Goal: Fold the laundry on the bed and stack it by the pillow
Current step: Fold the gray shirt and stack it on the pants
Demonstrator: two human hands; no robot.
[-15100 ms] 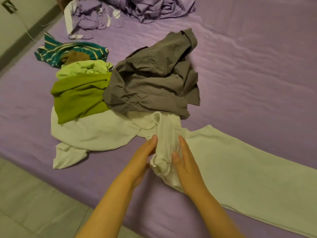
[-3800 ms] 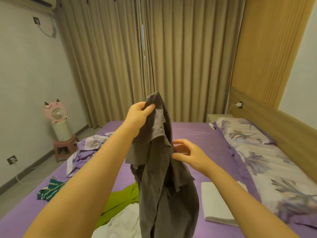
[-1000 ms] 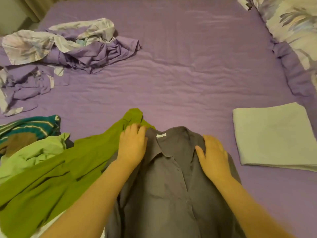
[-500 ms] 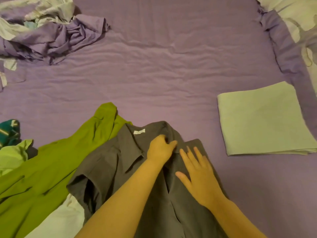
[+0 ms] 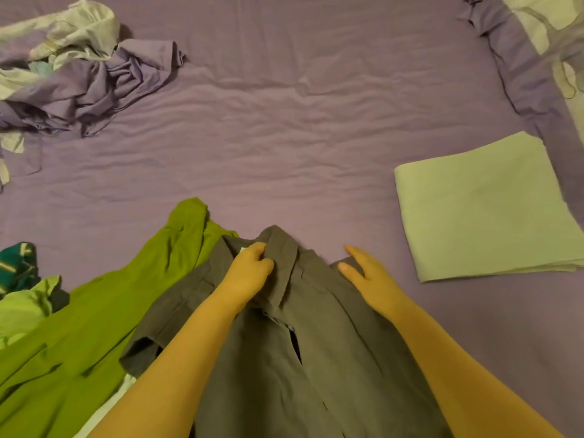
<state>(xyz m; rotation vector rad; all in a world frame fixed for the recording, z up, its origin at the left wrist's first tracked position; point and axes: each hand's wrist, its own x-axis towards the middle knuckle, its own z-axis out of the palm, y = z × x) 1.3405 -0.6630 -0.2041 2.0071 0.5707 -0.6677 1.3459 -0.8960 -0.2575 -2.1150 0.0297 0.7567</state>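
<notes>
A grey button shirt [image 5: 284,358] lies spread front-up on the purple bed [image 5: 284,121], collar pointing away from me. My left hand [image 5: 248,276] grips the collar, fingers curled into the fabric. My right hand [image 5: 368,276] rests flat on the shirt's right shoulder, fingers straight. To the right lies a folded pale-green cloth [image 5: 483,207], close to the flowered pillow [image 5: 550,36] at the top right. An olive-green garment [image 5: 94,336] lies unfolded to the left, partly under the grey shirt.
A crumpled purple and flowered sheet [image 5: 72,74] is heaped at the upper left. A light-green garment [image 5: 22,308] and a teal striped one [image 5: 17,267] sit at the left edge. A white cloth [image 5: 104,412] peeks out below the olive garment.
My left hand has closed on the collar and bunched it up. My right hand has slid outward to the shirt's right shoulder.
</notes>
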